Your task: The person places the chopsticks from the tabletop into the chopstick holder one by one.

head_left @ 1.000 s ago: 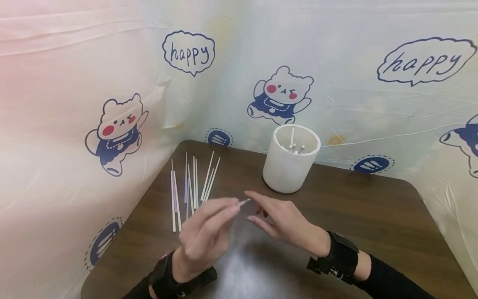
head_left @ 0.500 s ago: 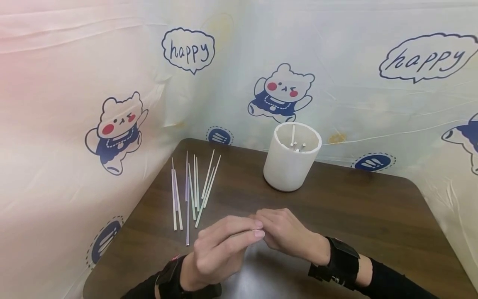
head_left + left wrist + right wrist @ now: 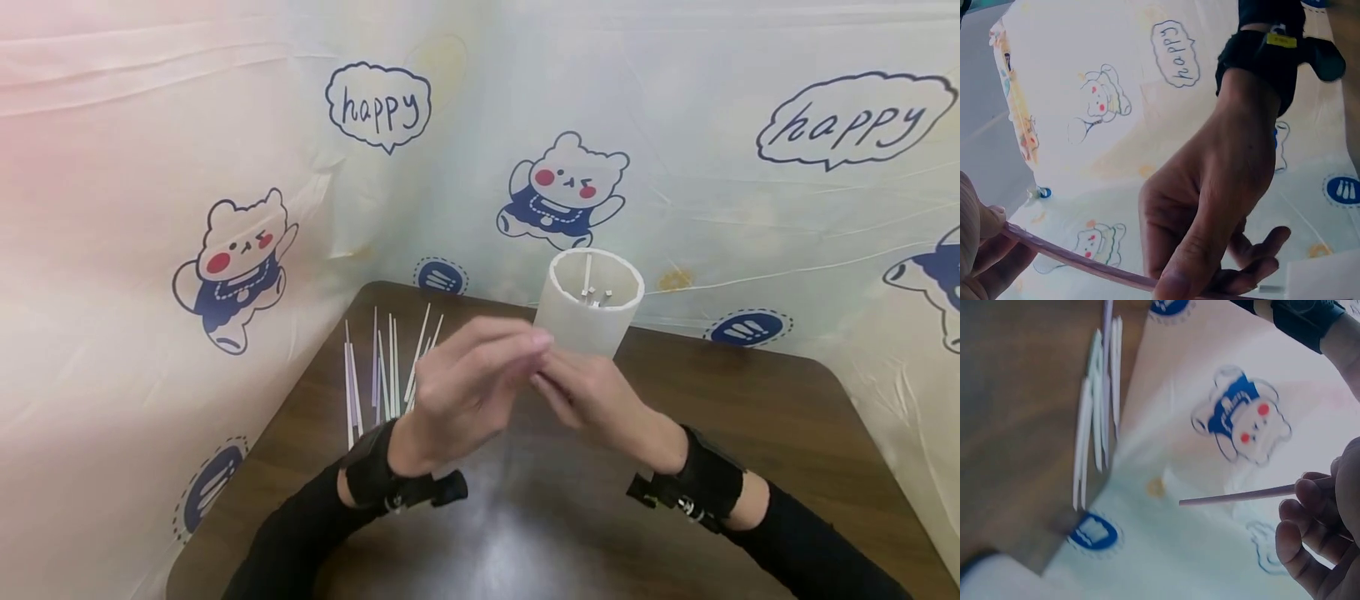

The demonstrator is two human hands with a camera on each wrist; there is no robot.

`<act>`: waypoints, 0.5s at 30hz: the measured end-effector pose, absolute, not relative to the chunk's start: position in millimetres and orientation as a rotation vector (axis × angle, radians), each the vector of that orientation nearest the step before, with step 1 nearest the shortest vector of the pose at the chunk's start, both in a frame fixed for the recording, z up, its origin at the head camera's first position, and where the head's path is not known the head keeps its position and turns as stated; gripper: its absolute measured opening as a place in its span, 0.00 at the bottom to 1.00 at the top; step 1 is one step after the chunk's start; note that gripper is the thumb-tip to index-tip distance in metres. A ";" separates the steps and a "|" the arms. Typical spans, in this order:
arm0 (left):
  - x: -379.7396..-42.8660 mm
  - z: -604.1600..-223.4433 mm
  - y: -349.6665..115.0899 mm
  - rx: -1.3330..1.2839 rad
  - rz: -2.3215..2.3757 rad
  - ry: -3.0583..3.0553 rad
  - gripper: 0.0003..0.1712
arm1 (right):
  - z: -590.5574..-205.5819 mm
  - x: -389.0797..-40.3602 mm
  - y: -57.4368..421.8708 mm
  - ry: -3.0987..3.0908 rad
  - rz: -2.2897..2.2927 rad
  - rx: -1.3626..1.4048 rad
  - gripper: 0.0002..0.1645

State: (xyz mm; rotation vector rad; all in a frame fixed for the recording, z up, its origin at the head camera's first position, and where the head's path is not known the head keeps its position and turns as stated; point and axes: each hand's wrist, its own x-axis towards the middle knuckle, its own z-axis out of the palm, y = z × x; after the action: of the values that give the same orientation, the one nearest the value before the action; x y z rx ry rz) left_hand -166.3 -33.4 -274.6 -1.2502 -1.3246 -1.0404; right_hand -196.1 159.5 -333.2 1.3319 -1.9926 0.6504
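Observation:
Between my hands is a pinkish chopstick, hidden behind the fingers in the head view. My left hand pinches one part of it; in the left wrist view those fingers show at the left edge. My right hand pinches it farther along, thumb against fingers. Beyond that grip the bare end of the chopstick sticks out in the right wrist view. Both hands meet at the fingertips in front of a white round holder, overlapping its lower part. Several chopstick ends show inside the holder.
Several pastel chopsticks, white, purple and green, lie loosely side by side on the left of the dark wooden table. A printed curtain with bears surrounds the table's back and sides.
My right hand's fingers, spread apart before, have closed on the chopstick. Both hands came together lower over the table, then rose and moved forward to just in front of the white holder.

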 end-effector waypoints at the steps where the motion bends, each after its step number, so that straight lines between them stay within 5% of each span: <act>1: -171.5 -269.8 -31.5 -1.244 -1.047 -1.342 0.06 | -327.0 -201.3 161.0 -2.007 0.661 1.314 0.13; 7: -208.7 -238.7 -16.5 -1.213 -1.083 -1.427 0.10 | -289.8 -233.6 173.4 -2.052 0.701 1.171 0.04; 15: -252.6 -215.9 6.2 -1.190 -1.135 -1.489 0.12 | -266.3 -268.7 194.6 -2.135 0.693 1.026 0.04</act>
State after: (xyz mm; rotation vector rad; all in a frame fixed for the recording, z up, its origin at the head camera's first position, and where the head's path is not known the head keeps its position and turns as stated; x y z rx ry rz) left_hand -252.6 6.2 -215.9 -1.1904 -1.4889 -1.1352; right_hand -268.7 194.6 -266.3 1.0262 -2.1348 0.6928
